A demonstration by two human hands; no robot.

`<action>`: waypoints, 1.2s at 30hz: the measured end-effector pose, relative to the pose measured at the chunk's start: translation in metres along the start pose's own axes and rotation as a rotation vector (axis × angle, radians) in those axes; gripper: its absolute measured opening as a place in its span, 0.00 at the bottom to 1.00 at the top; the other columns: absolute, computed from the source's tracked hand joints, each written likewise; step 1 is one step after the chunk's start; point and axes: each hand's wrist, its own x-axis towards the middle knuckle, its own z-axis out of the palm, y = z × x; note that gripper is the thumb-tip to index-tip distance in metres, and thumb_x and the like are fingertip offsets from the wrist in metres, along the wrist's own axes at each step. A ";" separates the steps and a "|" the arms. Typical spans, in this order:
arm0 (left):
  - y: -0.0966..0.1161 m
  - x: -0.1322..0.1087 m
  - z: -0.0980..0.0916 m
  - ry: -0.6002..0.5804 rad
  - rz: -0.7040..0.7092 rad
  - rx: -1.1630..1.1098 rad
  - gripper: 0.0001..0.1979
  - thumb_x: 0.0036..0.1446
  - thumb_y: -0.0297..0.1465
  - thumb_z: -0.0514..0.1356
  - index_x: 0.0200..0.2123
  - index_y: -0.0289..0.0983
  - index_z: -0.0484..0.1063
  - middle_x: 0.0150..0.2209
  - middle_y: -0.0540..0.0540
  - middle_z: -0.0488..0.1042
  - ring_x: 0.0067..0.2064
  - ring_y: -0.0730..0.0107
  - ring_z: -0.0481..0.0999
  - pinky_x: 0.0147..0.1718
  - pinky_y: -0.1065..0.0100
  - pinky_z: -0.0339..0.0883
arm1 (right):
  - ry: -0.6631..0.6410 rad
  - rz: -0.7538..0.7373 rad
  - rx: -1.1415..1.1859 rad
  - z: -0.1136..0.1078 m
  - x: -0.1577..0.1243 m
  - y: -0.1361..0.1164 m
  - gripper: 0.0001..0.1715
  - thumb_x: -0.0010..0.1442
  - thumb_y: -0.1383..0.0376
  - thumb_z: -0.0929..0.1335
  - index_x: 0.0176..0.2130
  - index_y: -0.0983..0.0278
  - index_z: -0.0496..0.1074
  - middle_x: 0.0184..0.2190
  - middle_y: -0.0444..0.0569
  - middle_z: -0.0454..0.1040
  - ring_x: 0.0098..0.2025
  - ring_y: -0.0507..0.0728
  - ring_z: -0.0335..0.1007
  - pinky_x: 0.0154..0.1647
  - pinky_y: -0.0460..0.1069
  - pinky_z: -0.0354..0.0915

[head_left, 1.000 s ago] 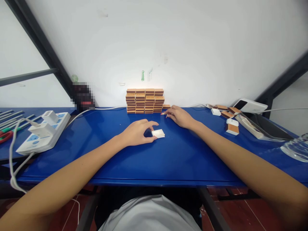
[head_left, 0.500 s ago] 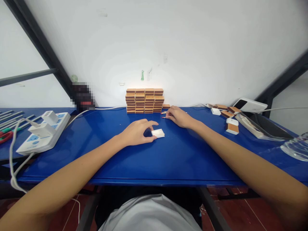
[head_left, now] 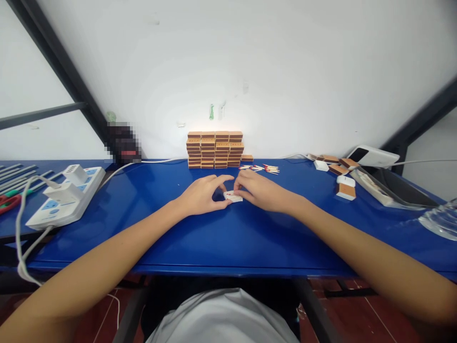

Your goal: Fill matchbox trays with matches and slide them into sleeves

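A small white matchbox tray point(head_left: 235, 199) lies on the blue table point(head_left: 228, 238) in front of me. My left hand point(head_left: 204, 195) steadies its left end, thumb at the near side and fingers curved round the far side. Over the tray's right part, my right hand point(head_left: 262, 191) has its fingertips pinched together. Red match heads show in the tray at those fingertips; the sticks are mostly hidden. Just beyond my right hand lies a loose spread of red-tipped matches point(head_left: 271, 169). Behind the tray, a stack of matchboxes point(head_left: 214, 151) stands against the wall.
One matchbox point(head_left: 247, 157) lies right of the stack. At the right are several loose matchboxes point(head_left: 338, 169), a white device point(head_left: 373, 156) and a black-and-clear pouch point(head_left: 392, 186). On the left sit a power strip point(head_left: 67, 200) with cables and red-green scissors point(head_left: 10, 202).
My right hand has moved from the loose matches toward me and left, to the tray. Red match heads now show in the tray. My left hand has stayed nearly still.
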 end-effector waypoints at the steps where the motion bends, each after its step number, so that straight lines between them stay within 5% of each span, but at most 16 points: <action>1: 0.000 0.000 0.000 0.005 0.003 -0.002 0.31 0.63 0.38 0.68 0.66 0.41 0.66 0.46 0.48 0.84 0.51 0.55 0.80 0.47 0.58 0.72 | -0.009 -0.008 -0.005 0.001 0.000 -0.003 0.09 0.72 0.62 0.66 0.42 0.61 0.74 0.43 0.56 0.73 0.48 0.65 0.69 0.49 0.57 0.66; 13: 0.001 -0.001 -0.001 -0.016 -0.005 -0.008 0.33 0.63 0.38 0.68 0.68 0.42 0.65 0.47 0.48 0.83 0.51 0.56 0.80 0.48 0.59 0.72 | -0.193 0.104 0.204 -0.019 -0.006 0.009 0.08 0.68 0.62 0.68 0.42 0.62 0.78 0.42 0.52 0.75 0.39 0.58 0.70 0.39 0.52 0.66; 25: -0.003 -0.001 0.001 -0.017 0.012 -0.005 0.32 0.63 0.37 0.68 0.68 0.42 0.65 0.47 0.49 0.83 0.51 0.56 0.80 0.49 0.58 0.72 | -0.121 0.115 0.223 -0.002 -0.001 0.005 0.12 0.70 0.60 0.65 0.39 0.62 0.75 0.37 0.51 0.75 0.36 0.57 0.70 0.39 0.52 0.65; 31: 0.001 -0.001 -0.001 -0.027 0.000 -0.017 0.31 0.63 0.38 0.67 0.67 0.42 0.66 0.47 0.48 0.83 0.51 0.56 0.80 0.49 0.57 0.72 | 0.119 0.275 0.108 -0.011 -0.001 0.056 0.11 0.69 0.60 0.66 0.39 0.63 0.77 0.36 0.52 0.78 0.35 0.59 0.73 0.39 0.53 0.66; 36: 0.001 -0.001 -0.002 -0.027 0.003 -0.024 0.30 0.64 0.40 0.67 0.67 0.42 0.67 0.48 0.48 0.83 0.51 0.56 0.80 0.49 0.57 0.73 | 0.155 0.255 -0.121 -0.008 -0.010 0.106 0.15 0.67 0.62 0.68 0.50 0.64 0.80 0.43 0.59 0.78 0.47 0.66 0.73 0.53 0.60 0.68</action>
